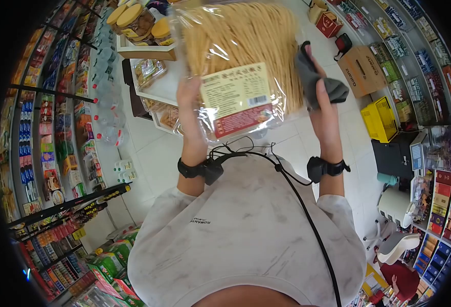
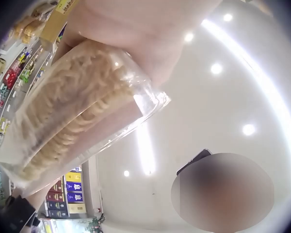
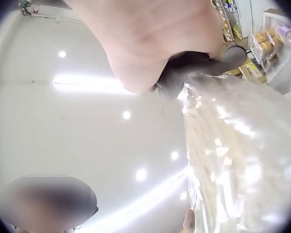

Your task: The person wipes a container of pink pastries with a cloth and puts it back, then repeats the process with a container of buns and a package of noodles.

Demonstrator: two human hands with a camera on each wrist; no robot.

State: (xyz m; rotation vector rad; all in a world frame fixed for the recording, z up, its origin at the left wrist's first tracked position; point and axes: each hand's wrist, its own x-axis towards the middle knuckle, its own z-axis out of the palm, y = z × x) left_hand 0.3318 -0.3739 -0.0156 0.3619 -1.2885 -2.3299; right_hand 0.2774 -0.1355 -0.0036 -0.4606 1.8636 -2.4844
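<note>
A large clear pack of dried noodles (image 1: 246,46), with a yellow and red label (image 1: 238,97), is held up in front of the chest. My left hand (image 1: 189,100) grips its left edge, thumb on the front. At the right edge, my right hand (image 1: 325,115) holds a dark grey cloth (image 1: 315,77) bunched against the wrapper. In the left wrist view the left palm (image 2: 131,34) lies along the pack's end (image 2: 77,107). The right wrist view has the cloth (image 3: 194,68) tucked under the right hand (image 3: 160,39), beside the shiny wrapper (image 3: 223,150).
Behind the pack stands a white display stand (image 1: 161,84) with lidded jars (image 1: 136,23) and packaged food. Stocked shelves line both sides. A yellow basket (image 1: 379,120) and a cardboard box (image 1: 362,70) are on the right. Another person (image 1: 399,279) is at lower right.
</note>
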